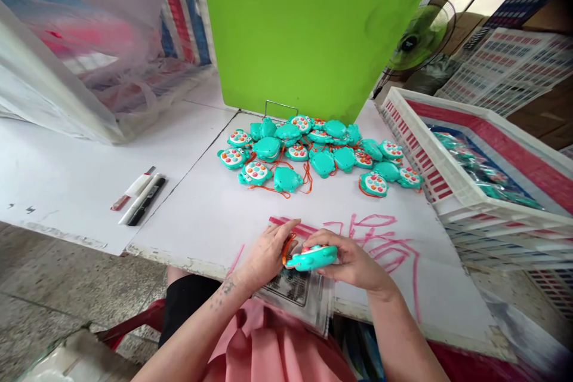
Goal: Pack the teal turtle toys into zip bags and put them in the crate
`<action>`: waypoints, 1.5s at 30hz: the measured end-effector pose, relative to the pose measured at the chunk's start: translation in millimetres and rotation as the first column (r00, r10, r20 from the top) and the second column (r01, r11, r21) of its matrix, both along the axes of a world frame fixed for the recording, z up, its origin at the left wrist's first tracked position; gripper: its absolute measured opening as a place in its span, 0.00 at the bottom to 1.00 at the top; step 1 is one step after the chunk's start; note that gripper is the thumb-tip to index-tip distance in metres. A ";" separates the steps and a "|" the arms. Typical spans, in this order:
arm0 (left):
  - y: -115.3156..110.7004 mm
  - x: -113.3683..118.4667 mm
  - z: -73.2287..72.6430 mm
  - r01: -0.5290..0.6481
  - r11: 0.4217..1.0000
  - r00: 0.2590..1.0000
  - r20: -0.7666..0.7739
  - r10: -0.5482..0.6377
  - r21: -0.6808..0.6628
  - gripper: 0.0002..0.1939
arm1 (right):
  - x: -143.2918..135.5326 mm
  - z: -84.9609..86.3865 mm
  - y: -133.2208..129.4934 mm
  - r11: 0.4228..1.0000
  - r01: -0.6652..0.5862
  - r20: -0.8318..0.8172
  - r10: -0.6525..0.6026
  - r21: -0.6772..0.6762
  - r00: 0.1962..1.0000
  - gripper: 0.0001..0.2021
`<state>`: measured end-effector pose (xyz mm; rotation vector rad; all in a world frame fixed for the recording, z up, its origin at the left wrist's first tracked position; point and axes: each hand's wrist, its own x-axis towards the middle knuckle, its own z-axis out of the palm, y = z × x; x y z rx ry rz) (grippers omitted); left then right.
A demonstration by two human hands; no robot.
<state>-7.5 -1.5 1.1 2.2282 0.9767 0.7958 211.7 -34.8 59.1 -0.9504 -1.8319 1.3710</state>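
Observation:
A turquoise turtle-shaped toy [312, 259] with coloured buttons is tilted on its edge in my right hand [351, 259], thumb and fingers closed around its right end. My left hand [266, 253] is at the toy's other end, its fingers closed about the toy's orange cord [287, 249]. Beneath both hands lies a clear plastic bag [308, 304] with black print and a red strip at its top, overhanging the table's front edge. Farther back is a pile of the same toys [286, 179], some buttons up, some face down, with orange cords among them.
A green board [299, 30] stands behind the pile. To the right, a white plastic crate [452, 185] holds bagged toys [487, 176]. Several pens or markers [142, 200] lie on the white table [197, 215] at left. A plastic-covered box [67, 83] stands back left; a fan [416, 39] is behind.

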 end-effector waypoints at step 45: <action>-4.2 -0.9 10.1 -0.052 0.981 0.998 0.034 0.047 0.187 0.09 | -33.6 -41.5 28.7 0.951 0.263 0.259 -0.299 0.164 0.918 0.18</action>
